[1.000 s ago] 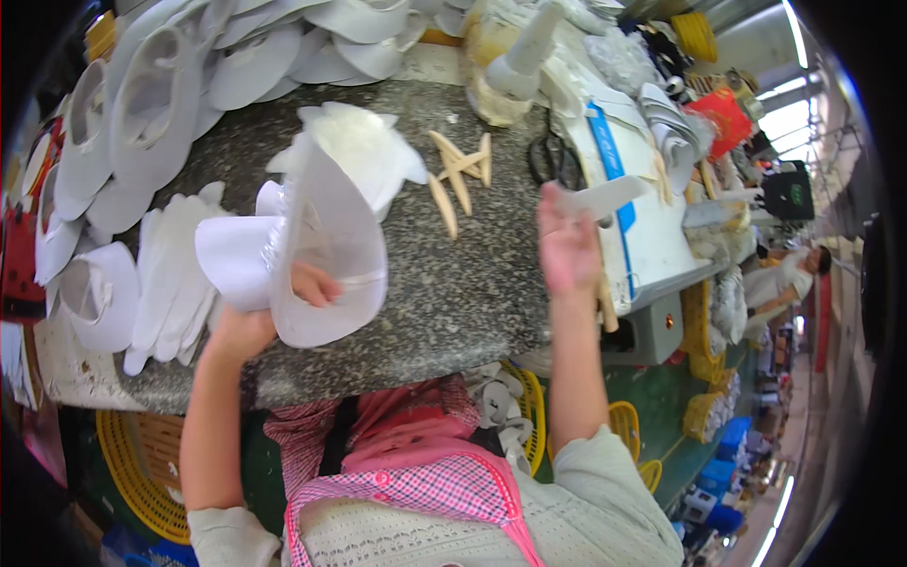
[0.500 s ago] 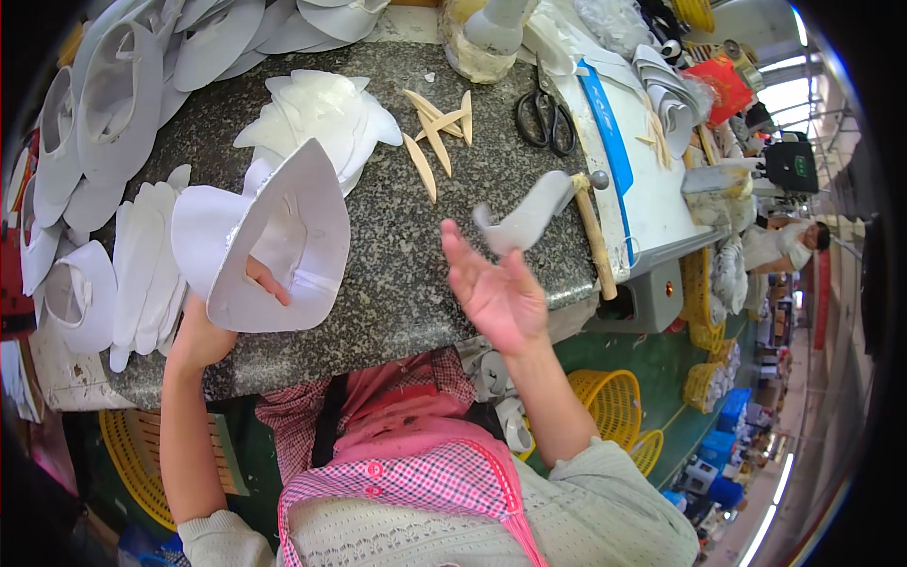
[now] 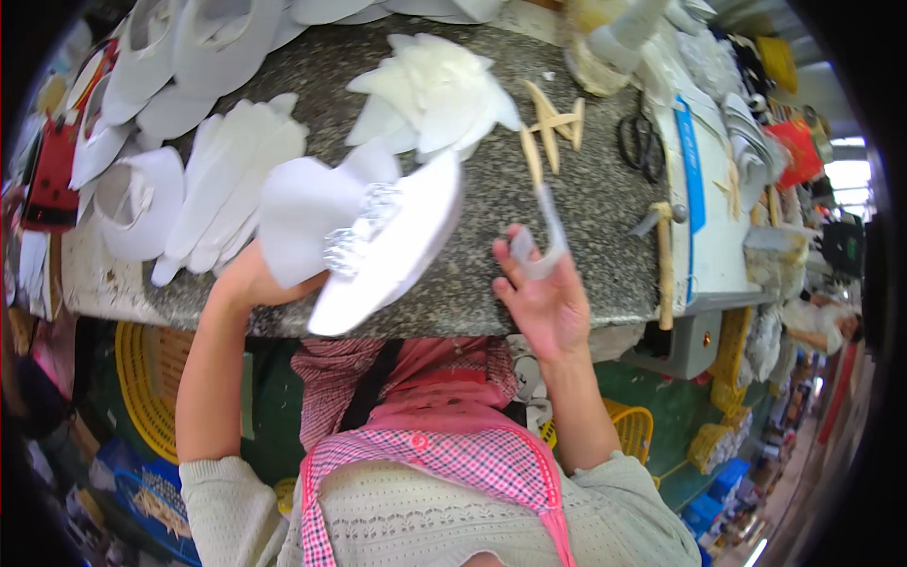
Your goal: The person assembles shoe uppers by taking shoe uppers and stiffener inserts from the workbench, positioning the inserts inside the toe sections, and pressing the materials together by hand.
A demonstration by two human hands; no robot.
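My left hand (image 3: 260,279) grips a white shoe upper (image 3: 392,260) by its left part, with most of the fingers hidden behind it. The upper is tilted over the front of the table, and a row of shiny crumpled gathers shows along its inside. My right hand (image 3: 550,307) is to the right of it, palm turned up, fingers curled round a thin, bent, whitish translucent piece (image 3: 550,246). This piece stands apart from the upper. Beyond both hands lies a fanned pile of white cut pieces (image 3: 430,94).
Long white pieces (image 3: 231,180) and stacked shoe uppers (image 3: 217,42) cover the left side. Pale crescent-shaped slips (image 3: 548,123), black scissors (image 3: 642,146) and a wooden-handled hammer (image 3: 666,269) lie at right. A yellow basket (image 3: 142,397) stands below the table edge.
The shoe upper has turned in my left hand and now shows its gathered inside. My right hand now holds the translucent piece, which was at its fingertips before. The view has shifted left.
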